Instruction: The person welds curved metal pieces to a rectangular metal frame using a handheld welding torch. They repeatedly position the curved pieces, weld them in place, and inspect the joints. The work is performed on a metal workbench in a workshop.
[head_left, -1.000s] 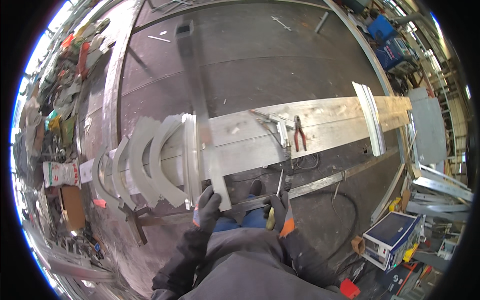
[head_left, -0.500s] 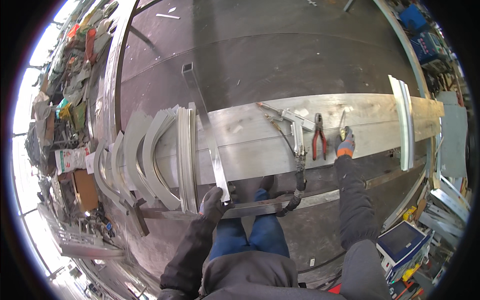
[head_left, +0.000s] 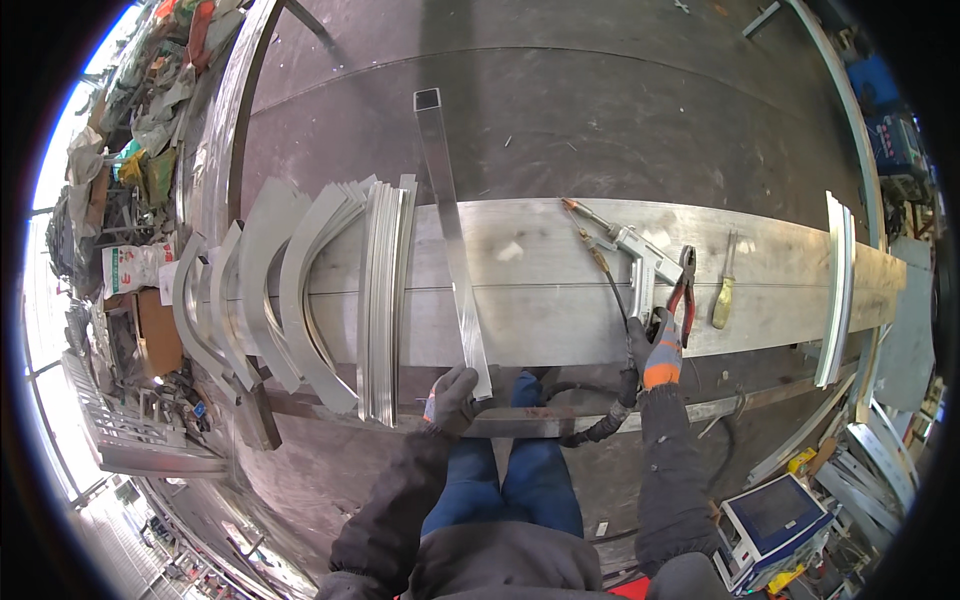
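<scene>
My gloved left hand (head_left: 452, 400) is closed on the near end of a square metal tube (head_left: 456, 230), which lies crosswise over the flat metal planks (head_left: 530, 330) and sticks out past their far edge. My right hand (head_left: 660, 356), in a grey and orange glove, has its fingers round the lower handle of a welding torch (head_left: 648, 262). The torch rests on the planks, copper-coloured tip pointing far left. Just right of it lie red-handled pliers (head_left: 688, 283), close to my fingertips. Beyond the pliers is a screwdriver (head_left: 722, 300) with a yellowish handle, untouched.
Left of the tube stand a stack of straight metal strips (head_left: 380, 300) and several curved grey plates (head_left: 300, 290). A metal channel piece (head_left: 838, 290) crosses the planks' right end. The torch's wrapped cable (head_left: 606, 425) hangs over the near rail. A blue-and-white machine (head_left: 775, 520) stands lower right.
My right hand has let go of the screwdriver, now lying on the planks, and moved left onto the torch handle. The left hand still holds the tube. The view has shifted somewhat.
</scene>
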